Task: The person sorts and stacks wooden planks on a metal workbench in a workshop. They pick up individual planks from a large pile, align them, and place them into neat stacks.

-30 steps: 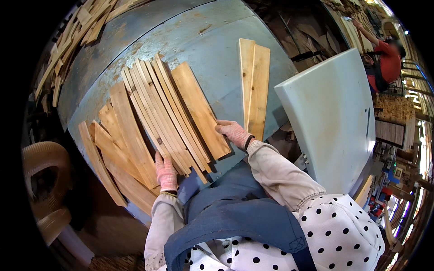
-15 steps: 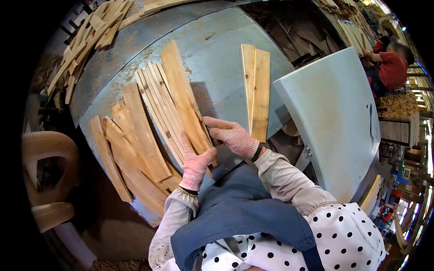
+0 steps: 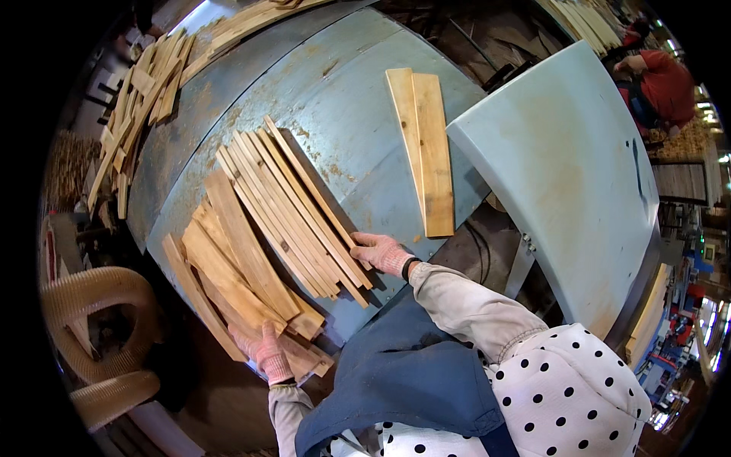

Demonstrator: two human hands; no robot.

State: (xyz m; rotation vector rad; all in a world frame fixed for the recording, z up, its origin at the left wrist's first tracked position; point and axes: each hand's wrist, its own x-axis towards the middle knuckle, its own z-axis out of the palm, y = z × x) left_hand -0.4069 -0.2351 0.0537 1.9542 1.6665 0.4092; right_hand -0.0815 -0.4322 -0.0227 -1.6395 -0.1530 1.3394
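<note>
Now your left hand (image 3: 268, 352) grips the wide slats (image 3: 236, 266) at the bench's (image 3: 358, 99) near edge. Your right hand (image 3: 381, 253) lies flat and open beside the thin strips (image 3: 293, 206). Square their ends together, fingers clear.

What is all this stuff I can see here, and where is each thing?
thin wooden slats: a fanned bundle, pale wood, middle of the table
wider wooden boards: a loose pile, tan, near-left table edge
separate boards: two, pale, side by side on the right of the table
far slat pile: many, pale, upper left
table: one, blue-grey metal, dusty
slanted panel: one, light blue, right
hose: one, beige, ribbed, lower left
another person: one, red top, upper right
left hand: pink glove, on the wider boards' near ends
right hand: pink glove, against the slats' near ends
</note>
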